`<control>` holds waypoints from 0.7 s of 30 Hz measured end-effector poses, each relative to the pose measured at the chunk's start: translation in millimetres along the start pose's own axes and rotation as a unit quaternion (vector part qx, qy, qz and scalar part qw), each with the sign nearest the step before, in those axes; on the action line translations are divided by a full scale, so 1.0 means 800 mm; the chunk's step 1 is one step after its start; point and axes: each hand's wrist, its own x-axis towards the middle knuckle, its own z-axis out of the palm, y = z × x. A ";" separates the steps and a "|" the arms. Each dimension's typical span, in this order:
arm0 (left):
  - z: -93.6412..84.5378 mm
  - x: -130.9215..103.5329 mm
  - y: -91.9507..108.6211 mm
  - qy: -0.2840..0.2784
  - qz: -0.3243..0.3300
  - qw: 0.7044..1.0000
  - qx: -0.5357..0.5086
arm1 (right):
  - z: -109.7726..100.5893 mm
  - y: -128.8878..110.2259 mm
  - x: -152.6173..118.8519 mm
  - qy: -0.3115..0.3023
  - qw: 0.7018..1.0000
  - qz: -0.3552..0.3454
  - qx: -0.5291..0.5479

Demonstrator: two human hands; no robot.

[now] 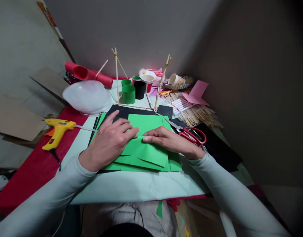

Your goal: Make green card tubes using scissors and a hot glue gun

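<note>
A sheet of green paper (144, 149) is bent upward into a fold in front of me, above more green sheets. My left hand (110, 141) has its thumb and forefinger at the left end of the fold, its other fingers fanned out over the paper. On the fold's right end, my right hand (166, 140) pinches the paper between thumb and fingers. Just past the right wrist lie red-handled scissors (192, 135), blades partly apart. Black paper (122, 110) shows under the green stack.
A yellow glue gun (58, 130) lies left, its cord hanging forward. Behind the paper stand a wooden stick frame (117, 79), green cups (128, 94) and a black cup (139, 90). A translucent bowl (86, 95) sits back left. White markers (181, 106) rest on wooden sticks (202, 117) at right.
</note>
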 end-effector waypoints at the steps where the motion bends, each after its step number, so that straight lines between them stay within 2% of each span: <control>1: 0.000 0.001 0.005 -0.008 0.025 0.999 0.018 | 0.002 -0.001 -0.001 0.000 1.000 0.002 -0.001; 3: 0.002 0.002 0.010 -0.029 0.034 0.999 -0.014 | 0.004 -0.004 -0.002 -0.007 1.000 0.005 -0.002; 8: 0.011 -0.002 0.010 -0.066 0.005 0.990 -0.127 | 0.004 -0.008 -0.004 -0.047 0.999 -0.019 -0.011; 14: 0.014 -0.008 0.002 -0.091 -0.006 0.985 -0.147 | 0.003 -0.007 -0.002 -0.071 0.996 -0.048 -0.036; 21: 0.008 -0.014 -0.015 -0.102 -0.036 0.982 -0.154 | -0.004 -0.002 -0.006 -0.069 0.996 -0.036 -0.047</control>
